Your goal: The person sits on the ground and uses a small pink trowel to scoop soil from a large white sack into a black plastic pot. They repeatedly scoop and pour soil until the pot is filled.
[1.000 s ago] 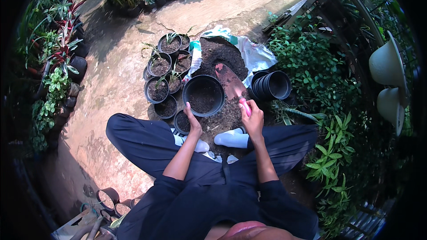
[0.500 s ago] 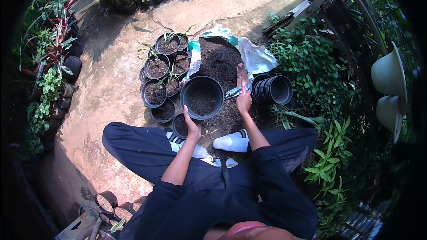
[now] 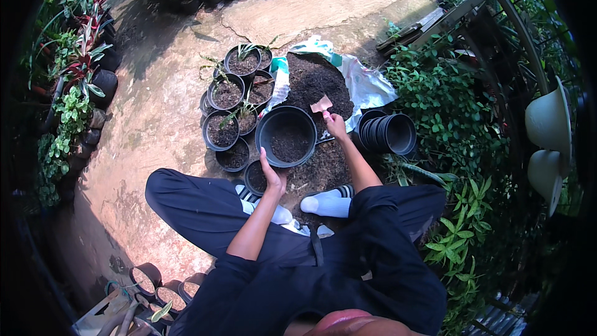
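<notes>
My left hand [image 3: 273,177] is on the near side of a large black plant pot [image 3: 268,160], gripping its wall near the rim. Dark soil [image 3: 290,144] lies in the bottom of that pot. In my closed right hand [image 3: 336,126] is a small hand trowel [image 3: 321,105] with a pinkish-red handle. Its blade hangs over the near part of a heap of dark potting soil [image 3: 314,81], just right of the pot's rim. The heap sits on a torn, opened plastic sack [image 3: 367,84]. Whether the blade carries soil is hard to make out.
Several small black pots with seedlings [image 3: 226,93] crowd left of the large pot. Stacked empty black pots [image 3: 392,134] lie tipped over at right, beside a leafy shrub [image 3: 420,81]. My crossed legs [image 3: 193,202] and socked feet [image 3: 326,205] border the near side.
My right hand has swung the trowel leftward and nearer, from the heap's right edge to beside the large pot. The left hand stays on the pot. The whole view has shifted slightly.
</notes>
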Available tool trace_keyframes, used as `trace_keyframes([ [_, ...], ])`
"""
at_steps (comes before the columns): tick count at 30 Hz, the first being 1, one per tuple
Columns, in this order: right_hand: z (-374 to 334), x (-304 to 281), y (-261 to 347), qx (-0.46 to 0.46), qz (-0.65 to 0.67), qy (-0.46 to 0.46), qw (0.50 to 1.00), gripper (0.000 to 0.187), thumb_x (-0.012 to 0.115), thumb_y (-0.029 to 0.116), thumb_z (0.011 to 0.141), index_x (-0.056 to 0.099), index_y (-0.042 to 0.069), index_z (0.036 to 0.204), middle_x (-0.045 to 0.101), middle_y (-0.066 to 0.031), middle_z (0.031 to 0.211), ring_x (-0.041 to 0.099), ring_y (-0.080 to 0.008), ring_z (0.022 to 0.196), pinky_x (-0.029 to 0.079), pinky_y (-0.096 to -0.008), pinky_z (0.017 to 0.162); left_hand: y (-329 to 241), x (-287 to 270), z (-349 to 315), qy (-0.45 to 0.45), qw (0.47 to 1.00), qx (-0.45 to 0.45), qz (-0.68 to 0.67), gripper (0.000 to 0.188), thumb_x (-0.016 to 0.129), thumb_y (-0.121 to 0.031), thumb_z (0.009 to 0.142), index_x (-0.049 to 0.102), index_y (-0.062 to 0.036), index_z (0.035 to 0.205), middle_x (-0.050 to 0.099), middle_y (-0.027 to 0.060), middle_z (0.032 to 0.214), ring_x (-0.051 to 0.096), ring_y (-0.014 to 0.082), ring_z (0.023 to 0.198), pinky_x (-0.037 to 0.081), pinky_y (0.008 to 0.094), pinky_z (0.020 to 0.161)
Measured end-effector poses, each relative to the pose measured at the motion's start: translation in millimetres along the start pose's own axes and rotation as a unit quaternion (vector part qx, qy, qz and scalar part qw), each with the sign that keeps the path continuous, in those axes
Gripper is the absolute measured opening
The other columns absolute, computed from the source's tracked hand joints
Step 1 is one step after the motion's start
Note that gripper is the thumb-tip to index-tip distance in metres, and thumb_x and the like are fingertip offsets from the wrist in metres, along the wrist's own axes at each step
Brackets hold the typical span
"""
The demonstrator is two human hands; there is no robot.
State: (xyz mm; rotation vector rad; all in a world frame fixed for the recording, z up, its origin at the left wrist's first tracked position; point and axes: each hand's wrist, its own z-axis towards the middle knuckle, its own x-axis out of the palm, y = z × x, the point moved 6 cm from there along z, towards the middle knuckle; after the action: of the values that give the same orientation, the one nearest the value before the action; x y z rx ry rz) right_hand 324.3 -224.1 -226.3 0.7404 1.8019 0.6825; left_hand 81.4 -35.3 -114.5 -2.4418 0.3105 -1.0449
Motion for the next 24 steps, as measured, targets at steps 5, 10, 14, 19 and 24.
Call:
trace_keyframes([
  [5,-19.1,-0.8,-12.9,0.006,0.084,0.023,0.996,0.039,0.065,0.040,0.090,0.068,0.001,0.091,0.068,-0.0115,0.078,0.065,-0.0214,0.077,0.049,-0.0380,0.072,-2.3,-4.6,1.2,-0.009,1.000,0.005,0.013,0.082,0.047,-0.074,0.086,0.042,-0.0157,0.144,0.052,0.0081,0.137,0.055,0.0251,0.120,0.051,0.0430,0.090],
  [10,-56.5,-39.0,-4.6,-0.010,0.033,-0.058,0.998,0.043,0.064,0.045,0.091,0.070,0.003,0.087,0.065,-0.0070,0.072,0.062,-0.0172,0.068,0.046,-0.0333,0.063,0.6,-0.6,2.3,-0.001,1.000,0.027,0.007,0.083,0.050,-0.074,0.085,0.041,-0.0152,0.144,0.049,0.0085,0.140,0.050,0.0253,0.126,0.047,0.0433,0.095],
  [14,-116.4,-80.6,59.9,-0.020,0.015,-0.075,0.997,0.046,0.066,0.045,0.090,0.071,0.000,0.089,0.066,-0.0123,0.073,0.065,-0.0211,0.071,0.048,-0.0354,0.068,-1.7,-21.8,13.8,-0.017,0.998,0.052,0.013,0.085,0.051,-0.073,0.085,0.040,-0.0138,0.145,0.051,0.0085,0.139,0.052,0.0252,0.124,0.048,0.0426,0.096],
  [19,-173.1,-118.1,64.0,-0.028,0.085,-0.075,0.993,0.039,0.067,0.036,0.094,0.067,0.000,0.078,0.057,0.0009,0.064,0.049,-0.0058,0.059,0.038,-0.0244,0.056,7.5,-19.5,10.9,-0.024,0.999,0.029,0.019,0.084,0.051,-0.073,0.086,0.042,-0.0124,0.144,0.054,0.0084,0.135,0.055,0.0247,0.122,0.049,0.0421,0.096],
  [24,-236.6,-129.6,84.7,-0.007,0.174,-0.012,0.985,0.031,0.066,0.026,0.095,0.064,-0.001,0.079,0.050,0.0052,0.063,0.042,-0.0021,0.061,0.033,-0.0242,0.053,15.0,-22.3,9.4,-0.018,0.998,0.032,0.043,0.084,0.052,-0.073,0.085,0.043,-0.0133,0.143,0.055,0.0084,0.135,0.056,0.0248,0.120,0.049,0.0417,0.092],
])
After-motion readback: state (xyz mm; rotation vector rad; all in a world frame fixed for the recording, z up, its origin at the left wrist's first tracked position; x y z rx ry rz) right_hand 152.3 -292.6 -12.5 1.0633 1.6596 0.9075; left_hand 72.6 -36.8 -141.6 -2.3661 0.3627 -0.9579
